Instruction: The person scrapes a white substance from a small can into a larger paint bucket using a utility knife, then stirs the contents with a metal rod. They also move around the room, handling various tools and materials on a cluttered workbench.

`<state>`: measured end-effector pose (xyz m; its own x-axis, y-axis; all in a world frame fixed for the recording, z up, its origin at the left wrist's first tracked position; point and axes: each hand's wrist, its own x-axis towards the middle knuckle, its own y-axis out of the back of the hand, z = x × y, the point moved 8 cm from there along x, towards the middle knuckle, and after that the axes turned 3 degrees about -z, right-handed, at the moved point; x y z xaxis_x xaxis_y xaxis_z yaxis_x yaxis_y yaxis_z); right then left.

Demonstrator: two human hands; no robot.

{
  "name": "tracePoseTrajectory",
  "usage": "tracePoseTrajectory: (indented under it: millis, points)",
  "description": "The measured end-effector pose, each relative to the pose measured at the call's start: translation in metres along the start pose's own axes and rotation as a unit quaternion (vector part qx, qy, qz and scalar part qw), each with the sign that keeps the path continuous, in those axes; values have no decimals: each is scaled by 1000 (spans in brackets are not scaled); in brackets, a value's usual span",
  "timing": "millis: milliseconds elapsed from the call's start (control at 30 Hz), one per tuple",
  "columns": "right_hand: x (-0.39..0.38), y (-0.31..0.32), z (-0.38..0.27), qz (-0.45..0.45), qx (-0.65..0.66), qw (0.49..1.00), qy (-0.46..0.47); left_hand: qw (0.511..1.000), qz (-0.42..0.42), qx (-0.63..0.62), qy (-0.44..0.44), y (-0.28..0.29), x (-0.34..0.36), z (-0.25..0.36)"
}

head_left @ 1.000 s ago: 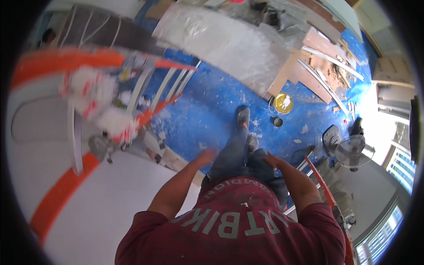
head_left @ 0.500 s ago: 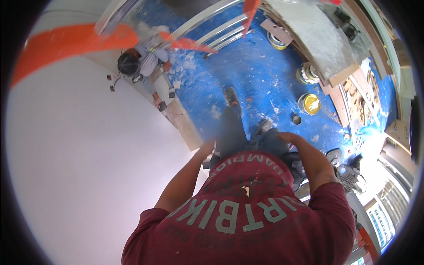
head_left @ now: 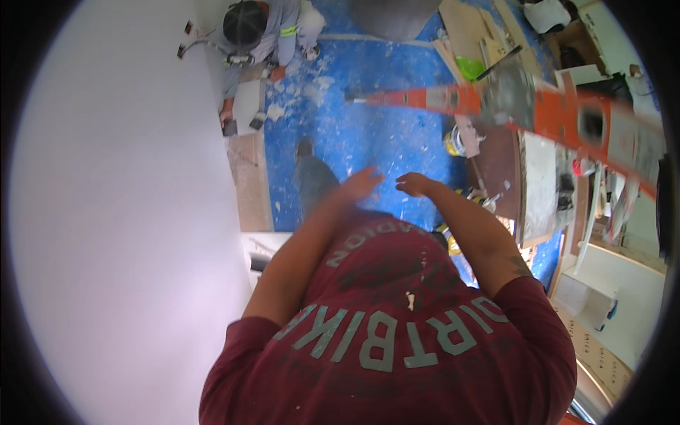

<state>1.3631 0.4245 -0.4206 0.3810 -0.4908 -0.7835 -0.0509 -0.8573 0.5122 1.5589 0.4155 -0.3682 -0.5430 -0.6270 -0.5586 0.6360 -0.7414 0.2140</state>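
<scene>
Head view: your left hand [head_left: 363, 183] and right hand [head_left: 416, 184] are raised in front of your waist, near each other with a gap between.
Left-hand grip: motion-blurred, but the fingers look loosely parted.
Right-hand grip: fingers a little bent and apart, pointing toward your left hand.
Blue floor covering [head_left: 361, 138]: directly beneath both hands in view, scuffed and specked with white.
Maroon T-shirt [head_left: 397, 290]: yours, its lower front just behind your hands.
Jeans leg [head_left: 315, 185]: under your left forearm, with a dark shoe [head_left: 304, 147] on the floor.
Pails: one white-and-yellow pail [head_left: 455, 142] ahead on your right; a yellow one [head_left: 454, 244] partly hidden by your right arm.
Orange ladder [head_left: 428, 99]: slants across the upper right, beyond your hands.
Co-worker [head_left: 283, 32]: low at the upper left in a dark cap [head_left: 244, 25] and grey sleeves, one hand by a small dark block [head_left: 229, 128].
White wall [head_left: 127, 212]: fills your left side.
Pale board [head_left: 538, 184]: at your right, past the pails.
</scene>
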Motion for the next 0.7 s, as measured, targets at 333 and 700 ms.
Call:
tracePoseTrajectory:
  millis: [333, 700]
  points:
    - [102, 198, -138, 155, 217, 963, -36, 989, -106, -91, 42, 201, -44, 20]
    - [112, 247, -54, 270, 421, 821, -275, 974, -204, 95, 26, 305, 110, 106]
